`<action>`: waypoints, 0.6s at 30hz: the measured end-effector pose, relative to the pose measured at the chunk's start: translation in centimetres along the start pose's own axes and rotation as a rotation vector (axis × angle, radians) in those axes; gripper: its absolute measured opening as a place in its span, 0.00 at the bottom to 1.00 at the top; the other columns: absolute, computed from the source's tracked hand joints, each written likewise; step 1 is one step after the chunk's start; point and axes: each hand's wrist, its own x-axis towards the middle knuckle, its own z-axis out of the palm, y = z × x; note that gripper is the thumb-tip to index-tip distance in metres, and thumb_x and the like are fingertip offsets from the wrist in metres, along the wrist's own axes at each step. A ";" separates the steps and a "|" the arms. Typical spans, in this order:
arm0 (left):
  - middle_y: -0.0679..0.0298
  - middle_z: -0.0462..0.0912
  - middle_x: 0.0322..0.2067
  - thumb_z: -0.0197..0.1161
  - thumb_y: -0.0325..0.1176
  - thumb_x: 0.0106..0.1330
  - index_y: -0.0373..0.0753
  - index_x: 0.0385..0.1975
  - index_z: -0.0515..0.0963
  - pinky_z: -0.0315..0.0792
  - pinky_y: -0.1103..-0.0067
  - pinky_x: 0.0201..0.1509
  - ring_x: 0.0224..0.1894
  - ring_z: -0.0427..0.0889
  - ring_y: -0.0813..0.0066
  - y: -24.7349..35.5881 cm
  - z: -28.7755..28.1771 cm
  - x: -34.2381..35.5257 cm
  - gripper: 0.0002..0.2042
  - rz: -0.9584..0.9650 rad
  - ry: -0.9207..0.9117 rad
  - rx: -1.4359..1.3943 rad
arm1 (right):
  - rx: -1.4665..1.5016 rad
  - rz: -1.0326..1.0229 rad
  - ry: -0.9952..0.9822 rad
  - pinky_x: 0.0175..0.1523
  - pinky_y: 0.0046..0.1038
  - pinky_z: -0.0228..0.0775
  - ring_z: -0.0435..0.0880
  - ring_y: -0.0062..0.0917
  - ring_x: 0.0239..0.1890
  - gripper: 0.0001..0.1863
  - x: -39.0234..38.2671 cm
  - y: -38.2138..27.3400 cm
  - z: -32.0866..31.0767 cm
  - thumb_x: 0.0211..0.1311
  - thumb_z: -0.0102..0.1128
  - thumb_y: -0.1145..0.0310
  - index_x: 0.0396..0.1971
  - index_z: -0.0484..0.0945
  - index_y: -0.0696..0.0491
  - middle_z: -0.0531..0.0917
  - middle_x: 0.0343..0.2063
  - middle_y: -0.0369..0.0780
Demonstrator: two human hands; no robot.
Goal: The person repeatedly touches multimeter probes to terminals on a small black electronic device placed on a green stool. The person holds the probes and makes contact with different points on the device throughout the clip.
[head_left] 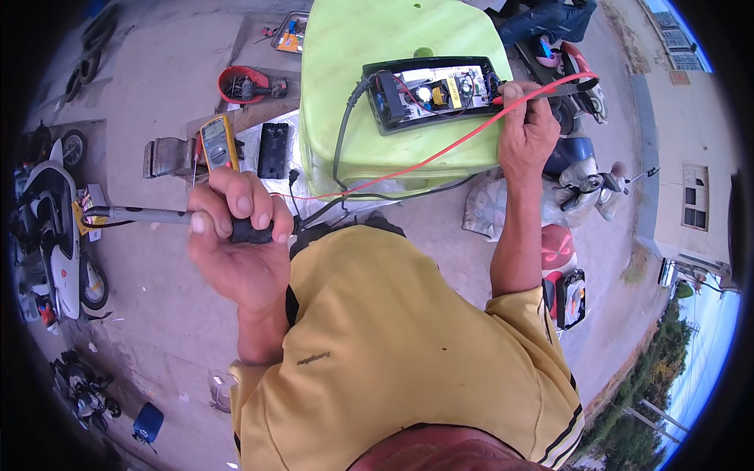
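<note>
My left hand point(239, 235) is closed round a black plug point(251, 231) and a grey-black test probe point(149, 214), whose thin lead loops at its outer end. A dark cable runs from beside that hand toward the green stool. My right hand point(528, 129) pinches a second test probe point(564, 90) with a red tip, at the right end of an opened charger point(432, 94). Whether the tip touches anything inside is hard to tell. A red lead point(440, 155) sweeps from this probe back toward my left hand. The charger's black case lies on the green plastic stool point(338, 47), its circuit board exposed.
A yellow multimeter point(218, 142) leans beside a vise-like metal block point(166, 158). Near it lies a black case cover point(273, 151). A red bowl point(242, 85) and a tool tray point(290, 33) sit beyond. Scooters point(59, 228) stand left; others are parked right.
</note>
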 end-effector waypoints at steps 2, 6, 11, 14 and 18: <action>0.63 0.64 0.32 0.47 0.41 0.73 0.44 0.26 0.55 0.68 0.77 0.24 0.30 0.65 0.74 -0.3 0.0 0.5 0.14 0.119 0.002 0.024 | 0.023 -0.009 0.015 0.27 0.21 0.63 0.70 0.16 0.20 0.08 -0.1 0.4 0.4 0.68 0.63 0.69 0.37 0.81 0.59 0.79 0.20 0.36; 0.60 0.65 0.31 0.46 0.37 0.71 0.40 0.28 0.59 0.67 0.75 0.25 0.28 0.65 0.72 -2.1 -1.0 2.0 0.11 0.428 -0.027 0.326 | -0.011 -0.020 0.010 0.31 0.22 0.69 0.77 0.18 0.24 0.09 -0.5 0.8 -0.1 0.69 0.62 0.68 0.37 0.81 0.59 0.82 0.23 0.38; 0.59 0.65 0.30 0.47 0.36 0.71 0.38 0.29 0.60 0.66 0.76 0.25 0.26 0.65 0.74 -2.5 -0.3 1.1 0.11 0.440 -0.082 0.389 | -0.075 0.062 -0.038 0.39 0.22 0.71 0.78 0.18 0.31 0.15 -0.4 -0.3 -0.5 0.73 0.57 0.62 0.38 0.79 0.61 0.83 0.29 0.38; 0.60 0.64 0.29 0.49 0.38 0.71 0.39 0.29 0.59 0.66 0.76 0.24 0.26 0.64 0.74 -3.2 0.1 0.5 0.12 0.397 -0.085 0.346 | -0.110 0.116 -0.070 0.40 0.21 0.69 0.76 0.18 0.31 0.17 -0.6 0.1 -0.8 0.74 0.55 0.59 0.38 0.79 0.60 0.82 0.28 0.38; 0.59 0.65 0.28 0.47 0.36 0.71 0.38 0.29 0.60 0.66 0.76 0.25 0.25 0.64 0.74 -3.4 -0.1 -0.4 0.11 0.399 -0.074 0.342 | -0.077 0.084 -0.084 0.42 0.22 0.70 0.76 0.20 0.33 0.17 -0.5 0.6 -0.8 0.75 0.55 0.60 0.37 0.79 0.61 0.82 0.31 0.38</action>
